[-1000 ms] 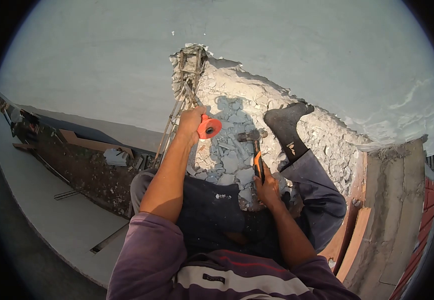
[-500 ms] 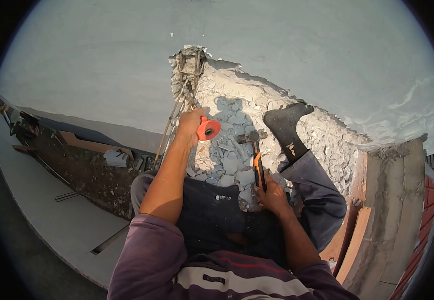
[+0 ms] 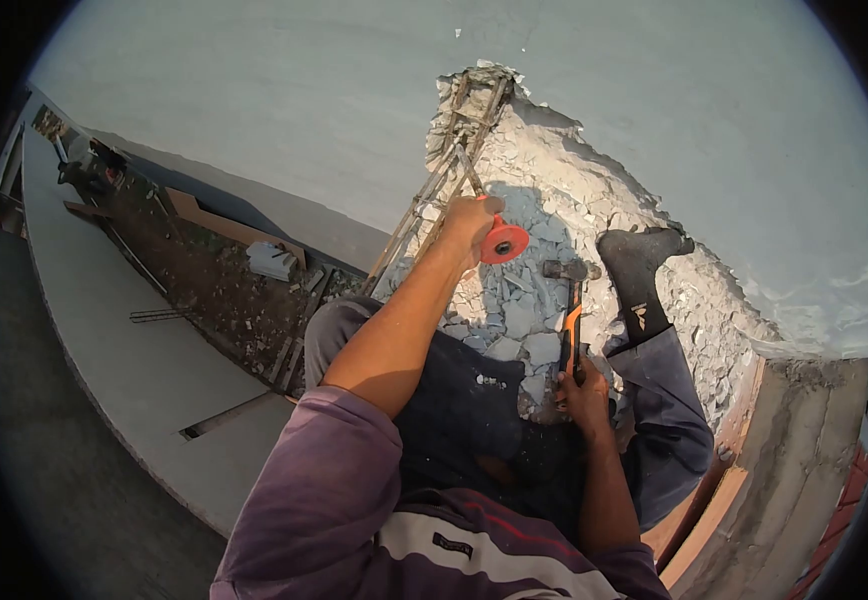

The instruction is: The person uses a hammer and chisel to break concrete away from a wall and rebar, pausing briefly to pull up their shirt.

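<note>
My left hand (image 3: 468, 226) is wrapped round a chisel with a round orange-red hand guard (image 3: 504, 244). Its steel shaft (image 3: 470, 168) points up toward exposed reinforcing bars (image 3: 482, 98) in the broken wall. Lower down and to the right, my right hand (image 3: 586, 393) grips a hammer by its black and orange handle (image 3: 572, 325). The hammer's head (image 3: 572, 270) is over the rubble (image 3: 519, 312), apart from the chisel. My fingers hide part of each grip.
Grey plastered wall (image 3: 304, 90) rises around the ragged hole. My boot (image 3: 642, 275) stands on pale broken masonry at the right. A wooden board (image 3: 706, 525) and a concrete ledge (image 3: 804, 450) lie beyond my leg. Debris-strewn ground (image 3: 219, 270) drops away at the left.
My view has swung left, so the wall hole, both hands and the tools appear farther right. The chisel and hammer remain in my hands, still apart.
</note>
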`<state>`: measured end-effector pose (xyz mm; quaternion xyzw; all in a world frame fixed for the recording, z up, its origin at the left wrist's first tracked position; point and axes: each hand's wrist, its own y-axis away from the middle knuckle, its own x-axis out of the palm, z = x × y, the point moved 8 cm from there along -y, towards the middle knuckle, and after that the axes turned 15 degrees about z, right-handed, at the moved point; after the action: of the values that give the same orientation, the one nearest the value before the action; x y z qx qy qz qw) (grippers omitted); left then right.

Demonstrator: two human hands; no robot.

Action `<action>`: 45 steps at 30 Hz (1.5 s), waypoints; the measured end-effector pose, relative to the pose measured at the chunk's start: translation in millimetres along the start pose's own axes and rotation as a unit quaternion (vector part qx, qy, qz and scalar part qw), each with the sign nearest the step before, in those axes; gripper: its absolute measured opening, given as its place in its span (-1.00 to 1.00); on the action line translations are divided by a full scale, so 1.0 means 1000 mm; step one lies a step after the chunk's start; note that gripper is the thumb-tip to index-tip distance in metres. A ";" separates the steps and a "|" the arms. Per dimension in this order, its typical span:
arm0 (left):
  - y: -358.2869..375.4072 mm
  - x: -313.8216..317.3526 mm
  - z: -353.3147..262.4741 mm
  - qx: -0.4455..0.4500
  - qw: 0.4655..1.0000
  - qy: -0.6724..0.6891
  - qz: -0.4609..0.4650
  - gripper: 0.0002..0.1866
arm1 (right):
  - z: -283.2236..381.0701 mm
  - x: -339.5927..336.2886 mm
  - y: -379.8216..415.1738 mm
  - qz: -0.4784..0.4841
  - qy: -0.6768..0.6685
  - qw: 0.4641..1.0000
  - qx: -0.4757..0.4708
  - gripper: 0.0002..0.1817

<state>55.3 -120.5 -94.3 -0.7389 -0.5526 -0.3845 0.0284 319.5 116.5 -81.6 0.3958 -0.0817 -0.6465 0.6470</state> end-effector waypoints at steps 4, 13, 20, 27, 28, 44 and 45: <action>0.004 0.005 -0.004 -0.015 1.000 -0.014 0.003 -0.85 | 0.003 -0.001 0.001 -0.005 0.020 1.000 -0.013 -0.52; 0.007 0.005 -0.007 -0.030 0.999 -0.016 -0.022 -0.85 | 0.018 0.000 0.006 -0.012 0.044 0.999 -0.021 -0.58; 0.007 0.005 -0.009 -0.023 0.999 -0.023 -0.021 -0.87 | 0.015 -0.002 0.004 -0.014 0.044 0.999 -0.022 -0.59; -0.004 0.001 -0.006 -0.004 1.000 -0.013 0.008 -0.87 | 0.023 0.001 -0.001 -0.017 0.065 0.996 -0.061 -0.71; -0.003 0.001 -0.007 0.002 1.000 -0.007 0.006 -0.87 | 0.015 0.005 -0.009 -0.005 0.006 0.996 -0.086 -0.74; -0.005 -0.004 -0.013 0.011 1.000 -0.007 -0.019 -0.86 | 0.185 -0.071 0.066 -0.240 -0.164 0.854 -0.432 -0.76; -0.005 -0.003 -0.009 0.009 1.000 -0.010 -0.007 -0.86 | 0.206 -0.095 0.081 -0.295 -0.116 0.824 -0.469 -0.74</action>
<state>46.1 -125.3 -91.8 -0.7382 -0.5618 -0.3724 0.0267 240.1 105.9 145.7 -0.0285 0.2774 -0.8081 0.5189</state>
